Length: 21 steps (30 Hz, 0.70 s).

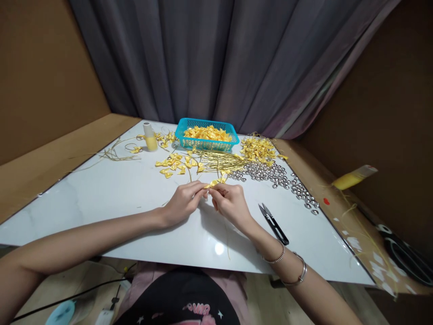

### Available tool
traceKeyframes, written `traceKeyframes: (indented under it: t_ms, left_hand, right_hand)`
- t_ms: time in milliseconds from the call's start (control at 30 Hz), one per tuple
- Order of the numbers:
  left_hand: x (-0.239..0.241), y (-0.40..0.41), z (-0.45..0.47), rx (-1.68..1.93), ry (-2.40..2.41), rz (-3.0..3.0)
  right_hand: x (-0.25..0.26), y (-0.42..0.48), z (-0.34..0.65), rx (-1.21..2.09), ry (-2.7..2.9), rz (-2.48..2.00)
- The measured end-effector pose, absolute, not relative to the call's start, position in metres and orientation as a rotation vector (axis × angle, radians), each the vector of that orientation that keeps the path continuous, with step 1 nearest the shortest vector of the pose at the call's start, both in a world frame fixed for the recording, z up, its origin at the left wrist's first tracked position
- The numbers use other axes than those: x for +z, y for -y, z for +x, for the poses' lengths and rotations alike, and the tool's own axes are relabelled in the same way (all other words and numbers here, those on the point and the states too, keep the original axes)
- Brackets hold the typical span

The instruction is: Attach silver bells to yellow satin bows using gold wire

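Note:
Both my hands meet over the middle of the white table (101,198). My left hand (184,201) and my right hand (230,203) are closed in a pinch on a small yellow ribbon bow (214,183) held between their fingertips. A thin yellow thread (227,241) trails down from it across the table toward me. Just behind my hands lie a bundle of gold wire ties (219,161) and loose yellow bows (174,163).
A blue basket (233,139) full of yellow bows stands at the back. Right of it are a pile of yellow bows (259,149) and several silver beads (274,174). Black thread snips (274,223) lie by my right wrist. A yellow thread spool (149,136) stands back left.

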<state>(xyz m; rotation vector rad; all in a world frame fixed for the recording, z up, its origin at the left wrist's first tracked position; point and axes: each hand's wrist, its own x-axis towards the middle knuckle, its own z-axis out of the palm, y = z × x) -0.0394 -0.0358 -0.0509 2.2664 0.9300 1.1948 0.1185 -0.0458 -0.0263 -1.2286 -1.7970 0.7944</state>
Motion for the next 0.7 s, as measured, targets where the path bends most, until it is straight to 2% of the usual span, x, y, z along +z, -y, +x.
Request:
traceKeyframes:
  t_ms: [267,700]
  left_hand:
    - [-0.0479,0.0300,-0.0417,1.355,-0.989,2.317]
    - [-0.0540,0.0300,-0.0445,1.344,-0.861,2.445]
  right_hand:
    - [-0.0220,0.0470,0.1210,0.907,1.888,-1.194]
    - [-0.0319,0.0434,0.1243,0.596,2.017,-1.114]
